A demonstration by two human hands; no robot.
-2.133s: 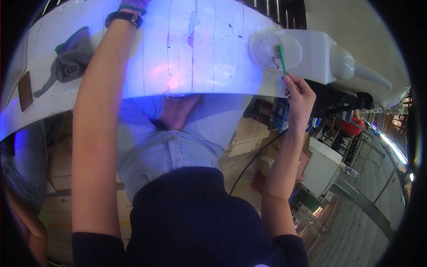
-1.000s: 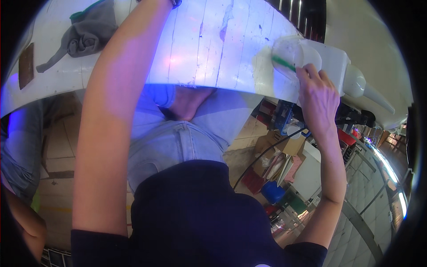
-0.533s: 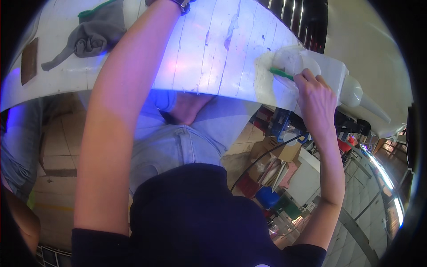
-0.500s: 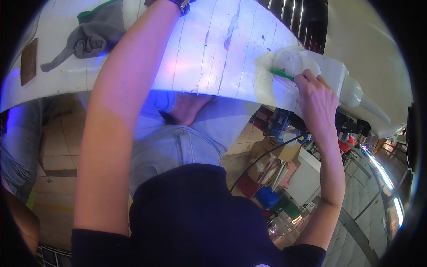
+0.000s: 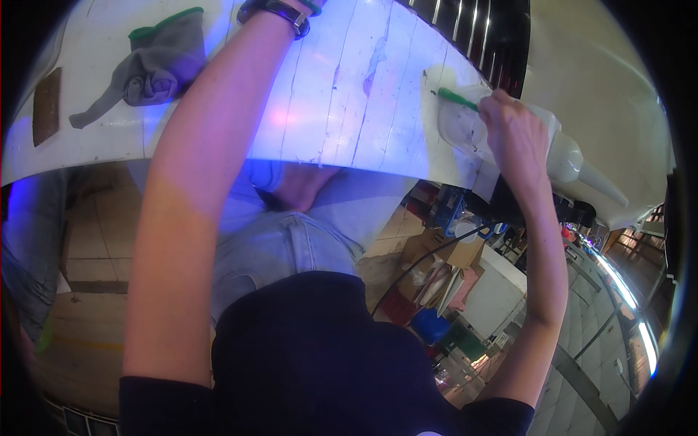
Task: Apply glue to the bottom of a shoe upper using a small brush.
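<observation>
My right hand (image 5: 513, 134) is closed round a slim green tool (image 5: 458, 99) at the right end of the white worktop (image 5: 349, 109). The tool points left, its tip over a pale, whitish patch on the surface; I cannot tell whether it touches. Just below it lies a pale rounded shape (image 5: 452, 129), partly behind my fingers. My left forearm (image 5: 193, 182) reaches up across the worktop, a dark band (image 5: 287, 16) at its wrist. The left hand itself is beyond the top edge. Left of that forearm lies a crumpled grey knit glove (image 5: 156, 73) with a green edge.
A flat brown piece (image 5: 46, 107) lies at the worktop's far left. Beyond my right hand stands a glossy white fixture (image 5: 566, 158) with a rounded end. Dark ribbed slats (image 5: 472, 33) run along the far edge. Boxes (image 5: 462, 254) and a black cable (image 5: 429, 254) are below right.
My right hand has moved slightly up and left with the green tool, lifting its tip higher in the view. More of my left wrist shows; the view has shifted a little.
</observation>
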